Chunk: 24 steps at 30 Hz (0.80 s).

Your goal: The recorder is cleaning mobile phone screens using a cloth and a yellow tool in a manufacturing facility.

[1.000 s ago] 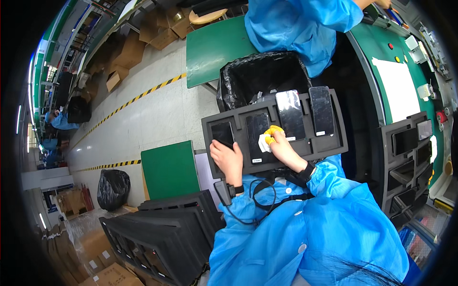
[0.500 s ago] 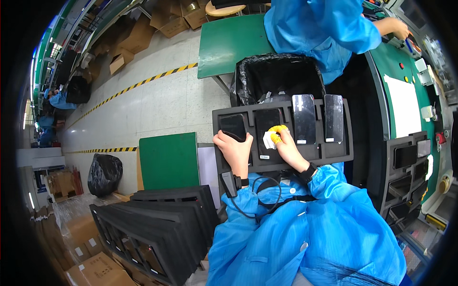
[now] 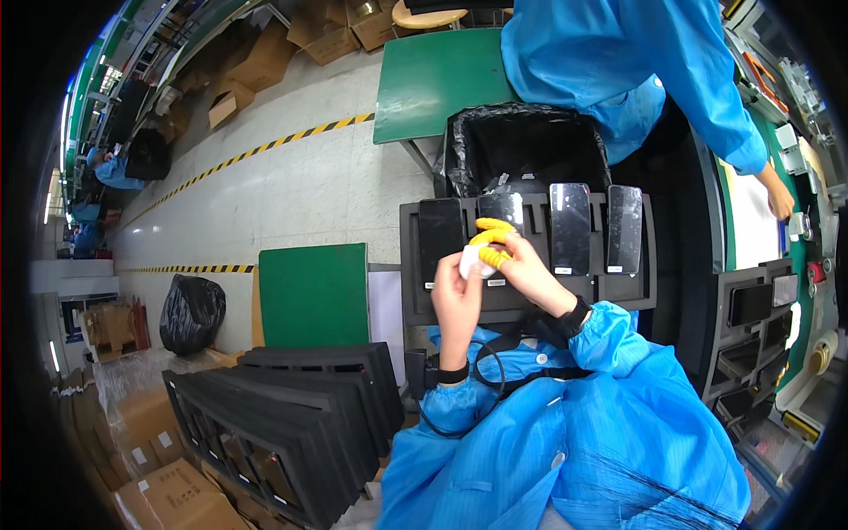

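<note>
We hold a small white piece [image 3: 471, 261], perhaps a wipe or a peeled film, just above the black foam tray [image 3: 530, 300] that rests on our lap. It sits over the tray's second slot from the left, in front of the dark phone [image 3: 500, 210] lying there. Our left hand [image 3: 458, 296] pinches it from below, thumb and forefinger together on its edge. Our right hand [image 3: 521, 265], its fingers [image 3: 491, 237] capped in yellow cots, closes on the same piece from above, so both hands clamp it between them.

To do this well, in our judgement, we keep the piece low and close over the tray, grip it only with the covered fingertips, and keep bare skin off the glass. The left hand should steady while the right one works, so nothing drags across the screens.

On the tray, one phone [image 3: 439, 237] lies left of our piece and two more [image 3: 570, 228] [image 3: 624, 228] to its right, each in its own slot. Beyond the tray stands a bin lined with a black bag [image 3: 521, 146]. A stack of empty trays [image 3: 283, 415] sits to the tray's left, and a co-worker's blue sleeve [image 3: 707, 97] reaches over the green desk [image 3: 795, 300] to its right.
</note>
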Tool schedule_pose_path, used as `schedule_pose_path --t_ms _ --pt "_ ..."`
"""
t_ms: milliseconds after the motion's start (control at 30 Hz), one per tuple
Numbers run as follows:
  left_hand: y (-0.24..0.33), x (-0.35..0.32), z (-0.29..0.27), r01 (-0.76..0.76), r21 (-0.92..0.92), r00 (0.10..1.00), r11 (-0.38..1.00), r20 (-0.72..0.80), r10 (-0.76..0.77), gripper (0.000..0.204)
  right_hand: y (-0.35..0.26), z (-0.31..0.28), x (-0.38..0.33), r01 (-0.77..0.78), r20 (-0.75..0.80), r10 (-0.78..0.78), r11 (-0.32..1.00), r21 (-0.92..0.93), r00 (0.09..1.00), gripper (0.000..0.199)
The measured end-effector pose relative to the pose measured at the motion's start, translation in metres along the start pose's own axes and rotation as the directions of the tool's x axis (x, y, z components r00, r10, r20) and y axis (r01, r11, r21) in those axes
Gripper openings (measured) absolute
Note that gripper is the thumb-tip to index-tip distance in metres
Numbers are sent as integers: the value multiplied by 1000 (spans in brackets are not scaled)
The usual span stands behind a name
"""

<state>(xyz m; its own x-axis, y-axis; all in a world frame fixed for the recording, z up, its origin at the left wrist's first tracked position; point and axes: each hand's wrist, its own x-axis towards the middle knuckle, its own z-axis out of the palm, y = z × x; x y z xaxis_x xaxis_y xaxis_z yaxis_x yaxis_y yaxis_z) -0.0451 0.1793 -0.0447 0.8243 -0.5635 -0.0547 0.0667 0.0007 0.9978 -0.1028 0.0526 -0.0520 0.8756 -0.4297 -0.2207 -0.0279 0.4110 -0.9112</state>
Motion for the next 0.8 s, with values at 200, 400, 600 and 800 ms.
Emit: schedule_pose_path --t_ms 200,400,600,800 --pt "-9 0 -53 5 1 966 1000 -257 -5 21 -14 9 51 203 65 -495 230 -952 867 24" --pt "-15 -8 -60 105 232 991 967 -109 -81 34 -3 3 87 125 133 -421 -48 -991 897 25" --pt "-29 -16 -41 -80 876 994 475 35 103 42 12 3 91 269 273 -487 -80 -960 829 23" --pt "-29 -28 -49 -117 808 975 578 -18 223 39 -5 19 56 535 469 -394 70 -842 790 20"
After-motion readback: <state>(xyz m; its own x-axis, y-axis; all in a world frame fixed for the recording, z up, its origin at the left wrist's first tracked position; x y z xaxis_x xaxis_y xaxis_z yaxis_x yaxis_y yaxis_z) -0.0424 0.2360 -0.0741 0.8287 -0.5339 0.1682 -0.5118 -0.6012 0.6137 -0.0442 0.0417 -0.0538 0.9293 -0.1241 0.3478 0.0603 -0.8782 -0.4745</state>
